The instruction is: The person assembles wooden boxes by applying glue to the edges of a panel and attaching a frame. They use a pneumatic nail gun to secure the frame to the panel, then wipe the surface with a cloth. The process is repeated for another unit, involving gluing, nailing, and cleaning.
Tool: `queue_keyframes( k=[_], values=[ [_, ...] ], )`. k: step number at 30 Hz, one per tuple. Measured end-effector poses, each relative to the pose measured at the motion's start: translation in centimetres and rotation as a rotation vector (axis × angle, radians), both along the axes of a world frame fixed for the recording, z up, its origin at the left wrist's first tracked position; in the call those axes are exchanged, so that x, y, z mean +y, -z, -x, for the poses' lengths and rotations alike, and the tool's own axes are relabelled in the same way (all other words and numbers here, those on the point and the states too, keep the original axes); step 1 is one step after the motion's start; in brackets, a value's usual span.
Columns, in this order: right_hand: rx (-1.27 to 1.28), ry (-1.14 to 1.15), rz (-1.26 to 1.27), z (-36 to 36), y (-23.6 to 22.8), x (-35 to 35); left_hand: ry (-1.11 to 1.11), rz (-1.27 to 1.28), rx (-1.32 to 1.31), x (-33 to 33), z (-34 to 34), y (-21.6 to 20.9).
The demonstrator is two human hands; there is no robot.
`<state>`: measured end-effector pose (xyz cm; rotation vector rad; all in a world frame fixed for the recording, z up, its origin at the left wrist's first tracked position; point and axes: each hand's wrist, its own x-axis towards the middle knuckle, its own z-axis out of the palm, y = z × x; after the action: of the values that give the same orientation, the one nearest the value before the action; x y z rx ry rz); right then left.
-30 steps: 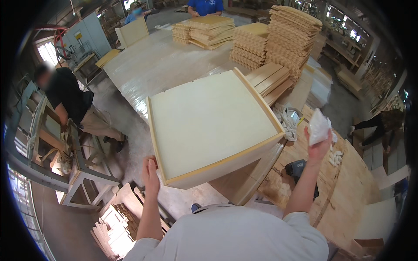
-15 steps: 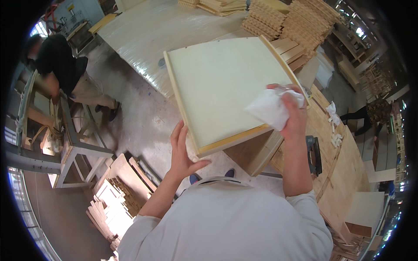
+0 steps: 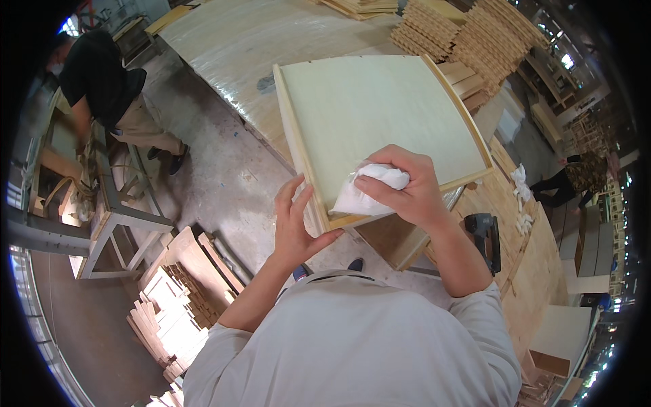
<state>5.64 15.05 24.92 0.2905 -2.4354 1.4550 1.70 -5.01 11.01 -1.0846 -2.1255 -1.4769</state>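
A pale panel (image 3: 380, 115) with raised wooden strips along its left, near and right edges lies tilted in front of me. My right hand (image 3: 407, 183) is closed round a soft white plastic bag (image 3: 369, 193), squeezed into a bulge above the fingers. The bag's lower end hangs over the panel's near left corner; what fills it I cannot make out. Beside that same corner is my left hand (image 3: 297, 224), fingers spread and thumb pointing to the right. Its fingertips are at the panel's left side, and it grips nothing.
A black nail gun (image 3: 483, 237) lies on the wooden bench (image 3: 536, 264) at right, near white scraps (image 3: 521, 180). Stacked wood strips (image 3: 468, 34) stand behind the panel, by a film-covered table (image 3: 224, 41). A person (image 3: 108, 81) bends over a work stand at left.
My right hand has brought the white bag left and nearer, from the panel's right side to its near left corner. The panel sits slightly further right in view; my left hand stays by the corner.
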Motion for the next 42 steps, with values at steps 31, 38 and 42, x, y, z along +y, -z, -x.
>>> queue_keyframes(
  k=[31, 38, 42],
  values=[
    [0.074, 0.584, -0.359, -5.7, -2.3, 22.5, -0.151, -0.168, -0.219, 2.0, -2.0, 3.4],
    [0.101, 0.567, -0.673, -6.0, -3.5, 24.2, -0.243, -0.154, -0.119, 2.2, -1.6, 4.2],
    [0.147, 0.386, -1.016, -5.7, -4.0, 23.3, -0.303, -0.091, 0.008, 2.0, -1.1, 3.9]
  ],
)
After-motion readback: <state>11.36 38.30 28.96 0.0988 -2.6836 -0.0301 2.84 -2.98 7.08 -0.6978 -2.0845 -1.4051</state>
